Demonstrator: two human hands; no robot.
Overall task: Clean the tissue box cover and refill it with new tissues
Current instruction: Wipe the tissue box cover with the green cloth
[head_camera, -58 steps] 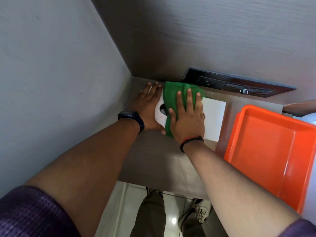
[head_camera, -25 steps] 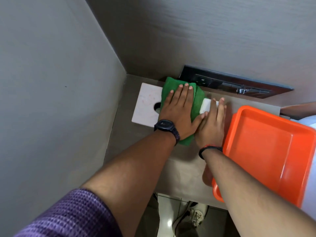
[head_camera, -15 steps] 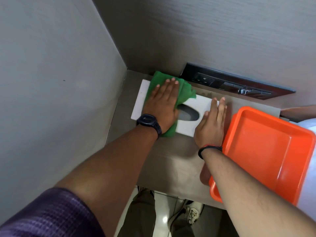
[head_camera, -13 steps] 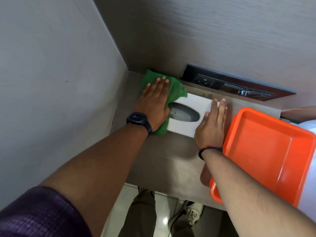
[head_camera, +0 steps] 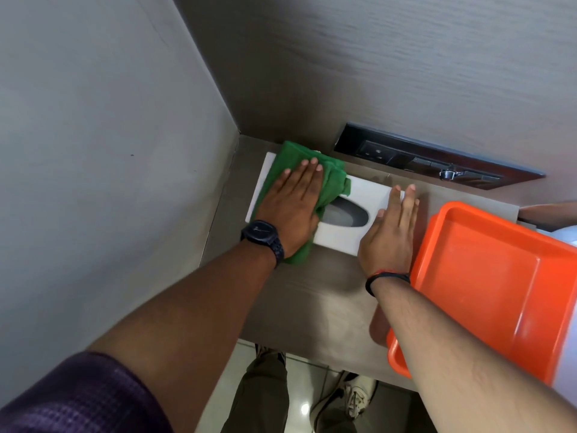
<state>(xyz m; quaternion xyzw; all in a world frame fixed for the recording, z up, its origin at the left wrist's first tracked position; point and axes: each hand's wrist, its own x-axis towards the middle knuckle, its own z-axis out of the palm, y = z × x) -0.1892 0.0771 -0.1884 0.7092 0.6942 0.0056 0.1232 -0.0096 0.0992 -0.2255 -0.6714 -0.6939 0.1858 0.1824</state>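
Observation:
A white tissue box cover [head_camera: 368, 195] with a dark oval slot [head_camera: 346, 215] lies flat on the brown shelf, near the left wall corner. My left hand [head_camera: 290, 204] lies flat on a green cloth [head_camera: 331, 179] and presses it onto the cover's left half. My right hand [head_camera: 390, 235] rests flat on the cover's right end, fingers straight, holding nothing. No tissues show in the slot.
An orange plastic tray [head_camera: 487, 276] sits at the right, overhanging the shelf's front edge. A dark socket panel [head_camera: 431, 160] is set in the back wall. The grey side wall [head_camera: 109, 151] closes the left. Below the shelf [head_camera: 312, 301] are my legs and shoes.
The green cloth passed from my right hand to my left, and my right hand went to the cover's right end. In the last half second the cloth slid slightly right along the cover's left half.

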